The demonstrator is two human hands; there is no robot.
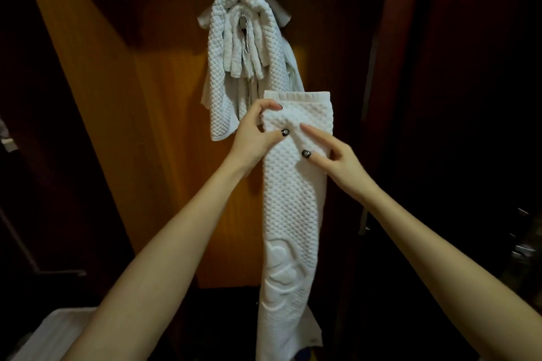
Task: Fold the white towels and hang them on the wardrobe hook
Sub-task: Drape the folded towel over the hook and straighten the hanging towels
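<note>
- A white bin (44, 331) shows at the lower left corner.
- The wooden wardrobe panel (117, 126) stands behind everything.
- A bunch of white towels (223, 67) hangs from the hook (242, 22) on that panel.
- The left hand (255, 135) pinches the left edge of a folded towel (293, 199), near its top.
- That towel hangs as a long narrow strip, with its top edge just below and to the right of the hung bunch.
- The right hand (337, 158) pinches a fold of the strip between thumb and forefinger.

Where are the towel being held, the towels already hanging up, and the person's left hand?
held towel (293, 199): head view, waffle-textured middle.
hanging towels (217, 67): head view, left drape.
left hand (252, 138): head view, back of hand.
</note>
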